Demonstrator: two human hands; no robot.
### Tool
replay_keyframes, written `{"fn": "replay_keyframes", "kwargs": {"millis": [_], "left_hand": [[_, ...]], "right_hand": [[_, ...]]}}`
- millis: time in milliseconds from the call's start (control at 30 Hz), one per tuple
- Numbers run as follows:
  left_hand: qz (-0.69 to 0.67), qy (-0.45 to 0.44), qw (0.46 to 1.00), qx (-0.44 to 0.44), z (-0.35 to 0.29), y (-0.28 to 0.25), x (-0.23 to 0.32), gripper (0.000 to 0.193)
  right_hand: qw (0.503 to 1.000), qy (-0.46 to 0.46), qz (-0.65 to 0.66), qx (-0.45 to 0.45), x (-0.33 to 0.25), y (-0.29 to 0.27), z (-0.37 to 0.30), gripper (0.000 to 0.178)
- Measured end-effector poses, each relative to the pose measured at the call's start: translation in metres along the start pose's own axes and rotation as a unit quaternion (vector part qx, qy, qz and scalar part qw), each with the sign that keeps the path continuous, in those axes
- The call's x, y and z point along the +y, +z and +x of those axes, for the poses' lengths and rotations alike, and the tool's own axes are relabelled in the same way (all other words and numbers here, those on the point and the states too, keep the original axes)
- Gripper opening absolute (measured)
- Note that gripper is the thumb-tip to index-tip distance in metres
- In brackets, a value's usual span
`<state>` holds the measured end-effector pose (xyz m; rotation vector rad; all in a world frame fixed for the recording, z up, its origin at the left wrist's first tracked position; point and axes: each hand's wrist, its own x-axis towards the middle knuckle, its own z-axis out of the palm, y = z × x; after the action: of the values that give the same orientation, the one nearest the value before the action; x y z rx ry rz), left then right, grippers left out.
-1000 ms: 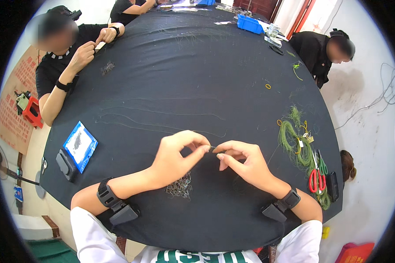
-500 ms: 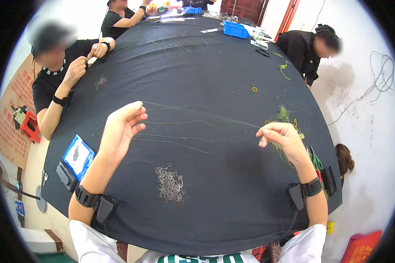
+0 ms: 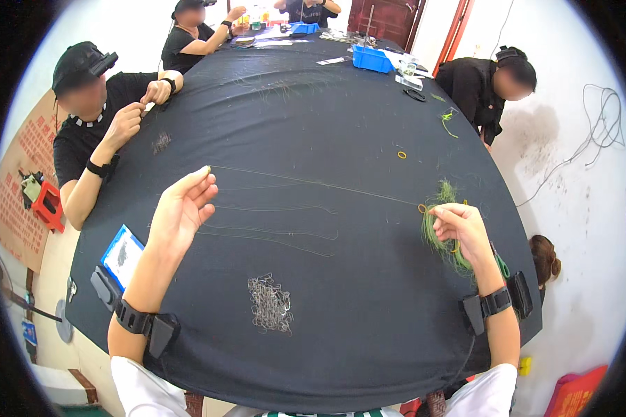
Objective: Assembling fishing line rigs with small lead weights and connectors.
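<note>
A thin fishing line (image 3: 313, 183) runs taut above the table between my two hands. My left hand (image 3: 186, 205) pinches its left end between thumb and forefinger, with the other fingers loosely curled. The fingertips of my right hand (image 3: 460, 228) are closed on the right end, in front of a bundle of green line (image 3: 446, 193) that the hand partly covers. Several cut strands (image 3: 278, 208) lie side by side on the black cloth to the right of my left hand. A heap of small metal fishing hooks (image 3: 270, 304) rests nearer to me, between my forearms.
Beside my left forearm lie a blue-and-white packet (image 3: 124, 256) and a black device (image 3: 106, 286). Green-handled scissors (image 3: 501, 264) are partly hidden by my right arm. A yellow ring (image 3: 402, 155) and a blue bin (image 3: 373, 60) lie farther off. Co-workers (image 3: 83, 125) are around the table.
The line, blurred before, now shows straight and sharp. My left hand has shifted slightly left, and my right hand slightly right and down, stretching the line wider.
</note>
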<state>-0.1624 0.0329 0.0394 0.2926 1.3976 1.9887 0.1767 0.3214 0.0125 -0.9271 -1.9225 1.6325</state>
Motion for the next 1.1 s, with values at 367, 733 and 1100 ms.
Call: {"fn": "replay_keyframes", "kwargs": {"millis": [367, 733, 1100], "left_hand": [[0.099, -0.083, 0.961, -0.244, -0.052, 0.077, -0.014, 0.024], [0.003, -0.161, 0.943, -0.292, -0.050, 0.088, -0.035, 0.019], [0.046, -0.109, 0.952, -0.282, -0.055, 0.089, -0.039, 0.012]], "right_hand": [[0.933, -0.260, -0.210, -0.136, -0.067, 0.096, -0.030, 0.012], [0.680, -0.577, -0.450, 0.047, -0.064, 0.131, -0.032, 0.025], [0.664, -0.617, -0.412, 0.087, -0.061, 0.133, -0.033, 0.024]]}}
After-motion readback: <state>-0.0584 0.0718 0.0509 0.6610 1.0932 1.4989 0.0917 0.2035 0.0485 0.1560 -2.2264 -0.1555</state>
